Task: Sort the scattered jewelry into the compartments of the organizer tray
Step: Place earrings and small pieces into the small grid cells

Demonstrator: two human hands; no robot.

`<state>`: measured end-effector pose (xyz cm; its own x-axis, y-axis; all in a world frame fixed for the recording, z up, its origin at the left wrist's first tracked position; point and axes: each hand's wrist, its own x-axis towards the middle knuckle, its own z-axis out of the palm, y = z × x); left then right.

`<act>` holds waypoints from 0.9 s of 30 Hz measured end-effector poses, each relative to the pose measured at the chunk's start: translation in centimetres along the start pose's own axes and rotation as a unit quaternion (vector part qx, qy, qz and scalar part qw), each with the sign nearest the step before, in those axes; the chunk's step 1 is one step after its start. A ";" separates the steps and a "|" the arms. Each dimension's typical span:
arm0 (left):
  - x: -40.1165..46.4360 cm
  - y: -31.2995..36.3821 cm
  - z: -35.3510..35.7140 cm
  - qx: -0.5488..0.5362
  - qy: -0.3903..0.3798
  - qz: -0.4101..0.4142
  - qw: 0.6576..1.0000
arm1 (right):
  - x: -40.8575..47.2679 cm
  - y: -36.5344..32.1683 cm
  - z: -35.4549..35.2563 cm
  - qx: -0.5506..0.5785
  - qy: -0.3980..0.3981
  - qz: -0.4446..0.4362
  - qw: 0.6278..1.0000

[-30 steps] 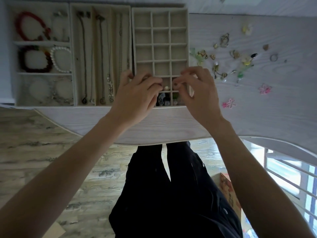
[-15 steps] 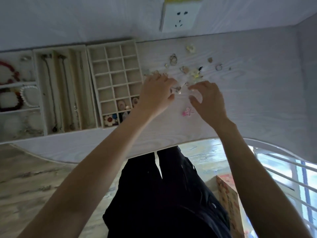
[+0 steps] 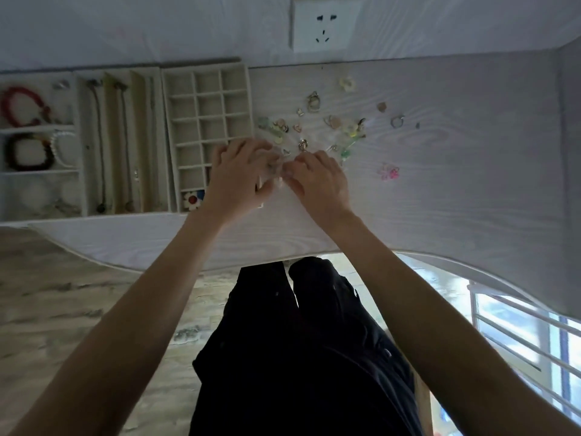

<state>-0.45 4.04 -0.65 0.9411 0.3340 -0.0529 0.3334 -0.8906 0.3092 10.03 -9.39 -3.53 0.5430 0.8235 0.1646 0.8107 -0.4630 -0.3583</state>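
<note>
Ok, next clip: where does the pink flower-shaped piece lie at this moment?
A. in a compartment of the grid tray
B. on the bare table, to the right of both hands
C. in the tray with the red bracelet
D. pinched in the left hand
B: the pink flower piece lies on the white table, apart from the right hand and well outside the grid tray.

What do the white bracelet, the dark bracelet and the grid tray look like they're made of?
White bracelet: round, pale, glossy beads, probably pearl or imitation pearl. Dark bracelet: chunky dark red-brown beads, maybe wood or stone; too blurred to tell. Grid tray: matte beige, soft-looking lining, likely velvet or felt.
</note>
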 end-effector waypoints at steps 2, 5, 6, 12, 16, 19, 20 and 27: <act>-0.2 0.1 0.1 -0.014 0.006 0.000 1.000 | -0.2 0.5 -0.5 0.010 0.037 0.005 0.999; -0.2 0.8 -0.1 -0.101 -0.001 0.011 0.995 | 0.0 0.8 -1.8 0.065 0.050 0.064 0.995; -0.4 1.2 -0.3 -0.153 -0.025 0.003 0.988 | 0.1 0.5 -2.6 0.109 0.036 0.097 0.989; -1.9 2.7 -1.1 -0.399 -0.073 -0.083 0.910 | 0.3 -2.1 -6.5 0.401 -0.053 0.263 0.876; -3.9 2.2 -1.6 -0.508 0.005 -0.151 0.848 | 0.1 -5.0 -5.5 0.450 -0.094 0.308 0.833; -5.3 0.6 -1.7 -0.481 0.044 -0.191 0.854 | -0.1 -6.5 -3.7 0.379 -0.122 0.274 0.876; -5.8 -0.4 -1.7 -0.460 0.064 -0.204 0.862 | 0.0 -7.3 -3.0 0.358 -0.131 0.256 0.889; -6.0 -3.6 -2.7 -0.428 0.103 -0.203 0.875 | 2.1 -9.5 -1.0 0.384 -0.116 0.242 0.884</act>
<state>-7.41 6.08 1.13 0.6957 0.6959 -0.1783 0.3902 -0.1577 0.9071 3.70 -3.60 1.16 0.6543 0.6756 -0.3398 0.0601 -0.4943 -0.8672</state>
